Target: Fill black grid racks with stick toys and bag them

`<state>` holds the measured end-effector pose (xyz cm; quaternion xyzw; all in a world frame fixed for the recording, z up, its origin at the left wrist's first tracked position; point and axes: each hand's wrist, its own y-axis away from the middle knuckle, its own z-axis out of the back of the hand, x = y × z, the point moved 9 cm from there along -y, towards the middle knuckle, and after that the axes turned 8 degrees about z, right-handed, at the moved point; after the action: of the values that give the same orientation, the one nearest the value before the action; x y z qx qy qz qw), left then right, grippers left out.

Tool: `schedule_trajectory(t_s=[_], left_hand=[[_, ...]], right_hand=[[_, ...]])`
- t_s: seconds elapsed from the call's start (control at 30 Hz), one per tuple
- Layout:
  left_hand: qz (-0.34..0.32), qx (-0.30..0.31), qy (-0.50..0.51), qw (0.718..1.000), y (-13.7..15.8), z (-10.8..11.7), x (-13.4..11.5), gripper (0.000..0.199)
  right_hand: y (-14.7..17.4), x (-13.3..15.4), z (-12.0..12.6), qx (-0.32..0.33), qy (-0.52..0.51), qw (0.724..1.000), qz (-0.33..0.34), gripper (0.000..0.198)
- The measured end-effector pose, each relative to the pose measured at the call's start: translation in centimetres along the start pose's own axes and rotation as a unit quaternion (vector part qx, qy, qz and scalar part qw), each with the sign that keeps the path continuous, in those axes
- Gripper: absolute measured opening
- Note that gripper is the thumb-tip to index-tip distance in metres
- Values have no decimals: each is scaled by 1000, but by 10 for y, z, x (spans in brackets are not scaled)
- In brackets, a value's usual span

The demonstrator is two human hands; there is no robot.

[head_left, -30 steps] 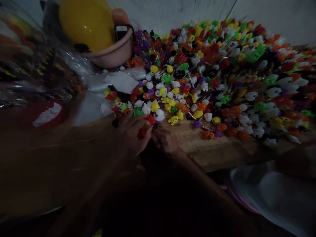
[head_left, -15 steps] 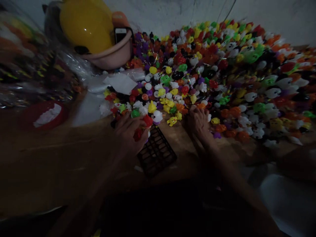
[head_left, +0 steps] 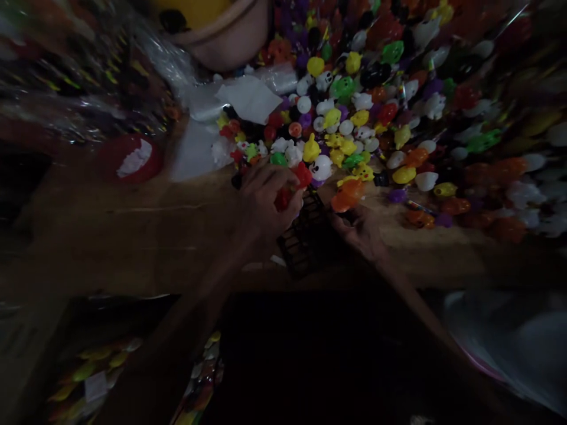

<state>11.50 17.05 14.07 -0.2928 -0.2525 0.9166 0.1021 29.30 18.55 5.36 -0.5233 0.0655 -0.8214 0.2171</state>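
Now, left grip (head_left: pixel 264 193) holding red toys (head_left: pixel 303 175), right grip (head_left: pixel 362 231) orange toy (head_left: pixel 348 195), slip (head_left: pixel 95 386) unreadable

A pale pink, round plastic basin (head_left: pixel 237 35) is holding a rounded yellow object (head_left: pixel 201 10). A flat white sheet (head_left: pixel 251 101) is lying in front. On the brown wooden worktop (head_left: pixel 110 236), a round red dish (head_left: pixel 153 168) is carrying white material (head_left: pixel 134 158).

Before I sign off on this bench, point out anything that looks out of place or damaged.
One small thing: a white scrap lies loose on the wooden tabletop beside the black grid tray, apart from the toy pile. No damage shows, though dimness hides detail.
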Motion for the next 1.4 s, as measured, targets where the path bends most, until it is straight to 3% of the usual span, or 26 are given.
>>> schedule_trajectory(t_s=[0.17, 0.4, 0.77, 0.93, 1.1, 1.2, 1.4], left_hand=[[-48, -54, 19, 997, 3, 5, -4, 5], [-21, -32, 8, 999, 3, 0, 1, 5], [-28, -40, 7, 999, 4, 1, -2, 4], [-8, -21, 2, 1000, 2, 0, 2, 5], [-25, -21, 5, 999, 2, 1, 2, 6], [-19, -13, 5, 1000, 2, -1, 2, 6], [-49, -63, 23, 997, 5, 4, -1, 8]], right_hand=[[-10, -13, -9, 0, -59, 998, -3, 30], [-7, -23, -21, -20, -144, 987, -62, 28], [-5, -25, -23, -5, -161, 985, -58, 28], [-11, -21, -23, 9, -158, 987, -36, 21], [-24, -17, -16, -24, -128, 991, 10, 23], [-26, -12, -25, 2, -139, 990, 34, 22], [-24, -18, -30, 42, -109, 992, 54, 23]])
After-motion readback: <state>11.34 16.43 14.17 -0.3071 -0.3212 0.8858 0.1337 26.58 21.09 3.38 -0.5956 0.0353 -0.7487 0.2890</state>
